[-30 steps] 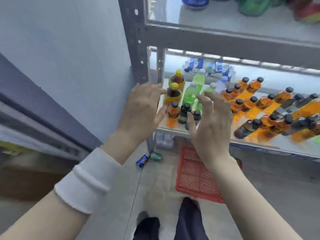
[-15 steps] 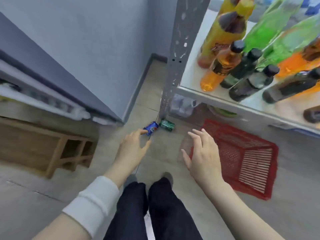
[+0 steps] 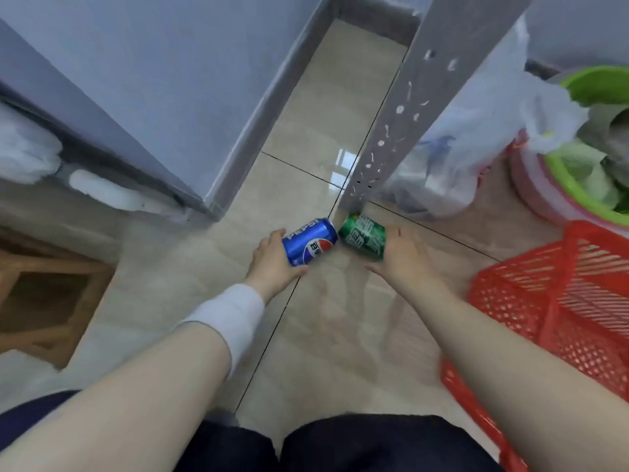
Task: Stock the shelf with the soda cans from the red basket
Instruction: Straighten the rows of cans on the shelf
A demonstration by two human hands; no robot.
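Observation:
A blue Pepsi can (image 3: 309, 240) lies on its side on the tiled floor, and my left hand (image 3: 272, 264) grips it from below and behind. Beside it a green soda can (image 3: 363, 236) also lies on its side, its top nearly touching the blue can. My right hand (image 3: 401, 257) holds the green can from the right. Both cans sit at the foot of the grey shelf post (image 3: 405, 124). The red basket (image 3: 565, 301) stands on the floor at the right; no cans show in the part I see.
A grey wall corner with skirting (image 3: 238, 158) stands left of the post. A wooden stool (image 3: 44, 294) is at the far left. Under the shelf lie a white plastic bag (image 3: 476, 131) and a green basin (image 3: 599, 155). My knees (image 3: 306, 444) are at the bottom.
I have crouched and the view dropped from the shelf of bottles to the floor. Both hands came down and closed round the two cans lying by the post.

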